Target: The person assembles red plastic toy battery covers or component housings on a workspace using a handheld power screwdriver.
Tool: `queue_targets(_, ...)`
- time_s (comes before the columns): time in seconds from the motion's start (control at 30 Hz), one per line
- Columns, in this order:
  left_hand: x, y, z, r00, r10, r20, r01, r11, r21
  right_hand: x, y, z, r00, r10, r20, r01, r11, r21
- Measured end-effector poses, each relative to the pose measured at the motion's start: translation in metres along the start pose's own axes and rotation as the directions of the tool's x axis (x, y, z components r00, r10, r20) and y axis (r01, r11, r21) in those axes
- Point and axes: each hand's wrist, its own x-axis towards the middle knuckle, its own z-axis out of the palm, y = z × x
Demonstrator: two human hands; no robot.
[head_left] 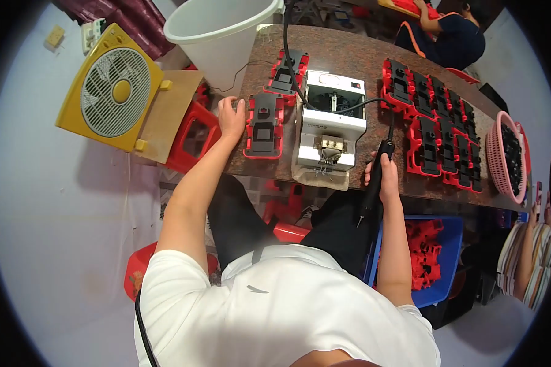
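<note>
My right hand [389,177] is wrapped round a black electric screwdriver [376,183]; its bit points down toward my lap, off the table's front edge. A black cable runs from the tool. My left hand [231,119] rests at the left side of a red plastic housing with a black plate on it [264,131], fingers loosely bent and apart. Whether the fingertips touch the housing I cannot tell. Behind it lies another such red and black housing [288,73]. Between my hands stands a white screw feeder [330,125] with a metal pick-up part at its front.
Rows of red and black housings [428,144] cover the table's right side, beside a pink basket [502,156] of black parts. A blue bin [450,269] with red parts stands below. A yellow fan [113,92] and white bucket [223,30] are leftward. Other people sit nearby.
</note>
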Motion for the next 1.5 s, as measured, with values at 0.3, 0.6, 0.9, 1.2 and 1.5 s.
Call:
queue_targets(0.3,0.035,0.081,-0.034,0.962,-0.089,0.260,0.208,0.855,-0.476,-0.003,-0.004,-0.008,0.999,-0.034,0.038,0.033,0.999,0.029)
queue_targets(0.6,0.036,0.120,-0.029,0.808,0.035,0.588,0.275,0.860,-0.429,-0.007,-0.005,-0.002,0.999,-0.032,0.016,0.032,0.999,0.030)
queue_targets(0.9,-0.022,0.105,-0.066,0.734,-0.005,0.679,0.428,0.780,-0.456,-0.075,-0.053,0.022,0.942,-0.311,0.127,0.298,0.948,0.116)
queue_targets(1.2,-0.049,0.099,-0.064,0.871,-0.096,0.481,0.400,0.708,-0.582,-0.057,-0.088,0.108,0.854,-0.472,0.217,0.486,0.874,-0.012)
queue_targets(1.5,-0.063,0.104,-0.064,0.791,-0.151,0.592,0.575,0.514,-0.637,-0.036,-0.096,0.163,0.405,-0.908,0.107,0.913,0.396,-0.096)
